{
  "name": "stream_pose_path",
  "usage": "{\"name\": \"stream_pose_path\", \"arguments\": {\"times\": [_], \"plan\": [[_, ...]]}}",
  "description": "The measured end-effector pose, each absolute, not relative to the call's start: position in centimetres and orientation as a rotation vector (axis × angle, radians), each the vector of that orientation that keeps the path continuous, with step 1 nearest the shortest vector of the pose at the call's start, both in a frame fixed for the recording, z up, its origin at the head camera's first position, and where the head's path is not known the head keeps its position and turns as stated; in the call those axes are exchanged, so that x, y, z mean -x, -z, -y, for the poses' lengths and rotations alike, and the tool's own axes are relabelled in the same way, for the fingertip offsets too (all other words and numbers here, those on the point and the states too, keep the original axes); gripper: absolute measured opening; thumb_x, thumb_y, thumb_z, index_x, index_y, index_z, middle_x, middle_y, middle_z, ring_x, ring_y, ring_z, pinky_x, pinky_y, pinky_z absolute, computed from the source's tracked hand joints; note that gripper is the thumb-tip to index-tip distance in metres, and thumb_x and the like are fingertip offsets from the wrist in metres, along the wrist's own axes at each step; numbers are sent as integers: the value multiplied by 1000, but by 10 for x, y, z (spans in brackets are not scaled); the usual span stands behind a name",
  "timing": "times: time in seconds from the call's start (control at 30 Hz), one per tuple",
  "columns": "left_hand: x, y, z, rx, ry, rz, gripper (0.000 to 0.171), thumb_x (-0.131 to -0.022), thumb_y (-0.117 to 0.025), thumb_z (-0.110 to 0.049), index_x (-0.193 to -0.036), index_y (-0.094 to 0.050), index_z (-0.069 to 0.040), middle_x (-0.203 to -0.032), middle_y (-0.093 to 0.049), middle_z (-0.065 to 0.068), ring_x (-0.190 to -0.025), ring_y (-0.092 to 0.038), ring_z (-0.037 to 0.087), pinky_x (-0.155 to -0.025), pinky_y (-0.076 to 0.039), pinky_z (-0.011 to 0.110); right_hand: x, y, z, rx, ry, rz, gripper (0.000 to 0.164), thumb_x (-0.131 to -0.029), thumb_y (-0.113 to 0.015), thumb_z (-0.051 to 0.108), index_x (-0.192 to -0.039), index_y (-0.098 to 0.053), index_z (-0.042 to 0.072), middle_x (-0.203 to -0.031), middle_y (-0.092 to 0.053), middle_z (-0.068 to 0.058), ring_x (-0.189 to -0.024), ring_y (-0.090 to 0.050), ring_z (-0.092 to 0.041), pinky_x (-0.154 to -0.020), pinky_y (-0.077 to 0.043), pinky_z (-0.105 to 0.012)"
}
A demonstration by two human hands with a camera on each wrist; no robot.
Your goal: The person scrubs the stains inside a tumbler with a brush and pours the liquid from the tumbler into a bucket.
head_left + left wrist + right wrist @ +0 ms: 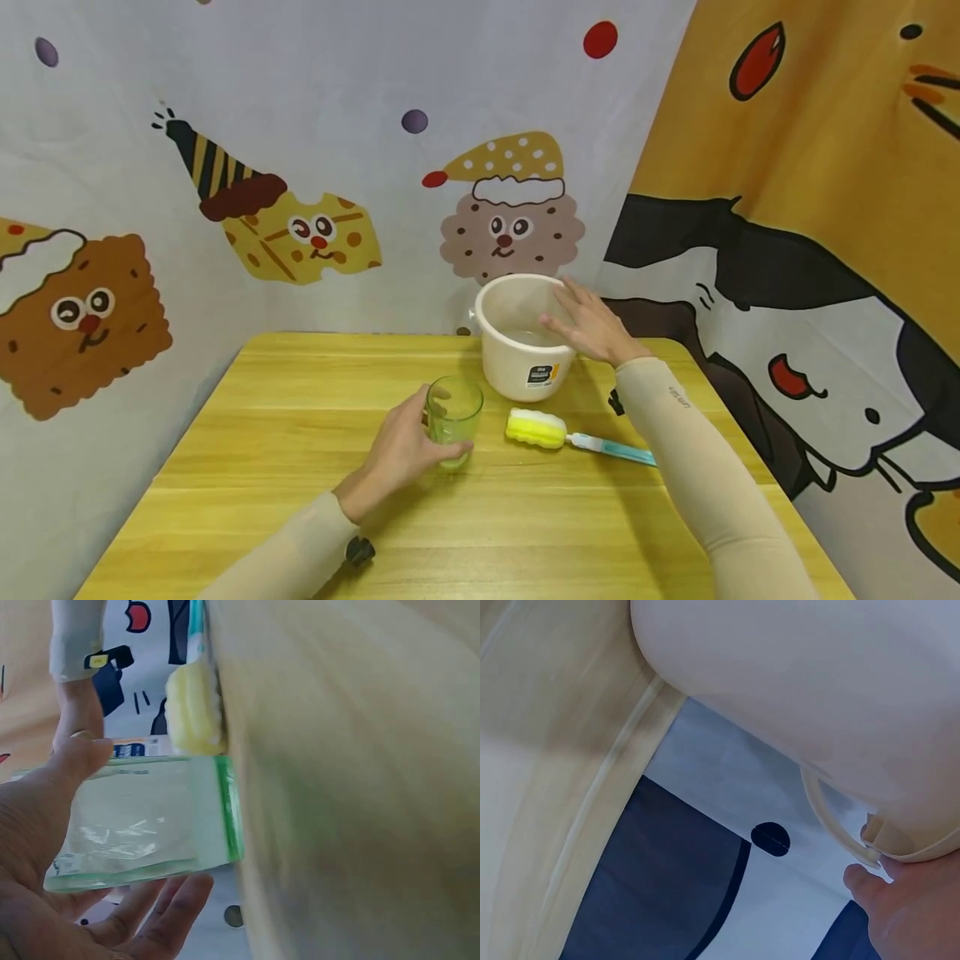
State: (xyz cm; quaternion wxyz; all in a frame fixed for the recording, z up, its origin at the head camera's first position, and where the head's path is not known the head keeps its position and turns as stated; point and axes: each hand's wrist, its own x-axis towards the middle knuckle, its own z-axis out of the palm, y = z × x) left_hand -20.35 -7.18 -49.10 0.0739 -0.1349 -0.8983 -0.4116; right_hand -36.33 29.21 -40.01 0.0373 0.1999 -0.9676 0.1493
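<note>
My left hand (396,448) holds a clear green drinking glass (459,407), upright on the table, with the thumb on the near side and the fingers behind it. In the left wrist view, the glass (139,817) lies between thumb and fingers. My right hand (592,327) is at the right rim of a white bucket (517,371), its fingers spread and fairly straight over the opening. The right wrist view shows this bucket (802,682) close up, its hanging handle (827,817) beside the hand; some fingertips are hidden there.
A bottle brush with a yellow-and-white sponge head (536,428) and a blue-and-white handle lies between the glass and my right forearm. The wooden table (300,408) ends at a printed cartoon curtain (337,75) at the back and sides.
</note>
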Motion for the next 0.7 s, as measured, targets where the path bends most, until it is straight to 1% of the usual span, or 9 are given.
{"name": "stream_pose_path", "arguments": {"times": [0.1,0.27,0.4,0.5,0.6,0.7], "plan": [[206,483,72,421,1195,2672,85,-79,-111,-45,-147,-68,-16,-130,-83,6,-109,-78,21,-88,-70,37,363,401,-292,-613,-457,2964,96,-118,-41,75,-185,-26,8,-197,-8,-20,-180,-18,-55,-145,-19,-77],[212,461,73,463,1142,2635,85,-80,-110,-46,-148,-67,-17,-126,-81,4,-104,-74,20,-85,-67,37,365,401,-292,-599,-459,2966,96,-118,-42,73,-186,-23,8,-198,-8,-19,-180,-18,-54,-144,-21,-77],[218,443,73,472,1165,2596,88,-82,-109,-44,-153,-65,-16,-124,-77,6,-106,-72,27,-86,-64,38,366,401,-292,-580,-459,2978,97,-118,-41,75,-186,-22,9,-198,-7,-17,-181,-17,-53,-143,-23,-79],[223,432,73,470,1181,2580,92,-83,-109,-42,-158,-62,-17,-129,-75,9,-113,-72,31,-91,-66,42,366,403,-292,-565,-469,2981,97,-117,-41,76,-187,-22,11,-198,-6,-15,-181,-16,-52,-142,-23,-80],[226,421,71,478,1171,2581,94,-83,-108,-42,-161,-61,-17,-133,-74,10,-116,-72,30,-95,-70,47,365,404,-293,-554,-477,2981,97,-117,-41,76,-187,-23,12,-199,-7,-15,-181,-16,-51,-142,-24,-82],[230,411,69,503,1159,2575,92,-85,-107,-43,-159,-61,-16,-135,-74,11,-119,-72,31,-95,-71,48,365,404,-292,-554,-485,2978,97,-117,-41,77,-187,-23,12,-199,-7,-15,-181,-15,-52,-142,-23,-82]]}}
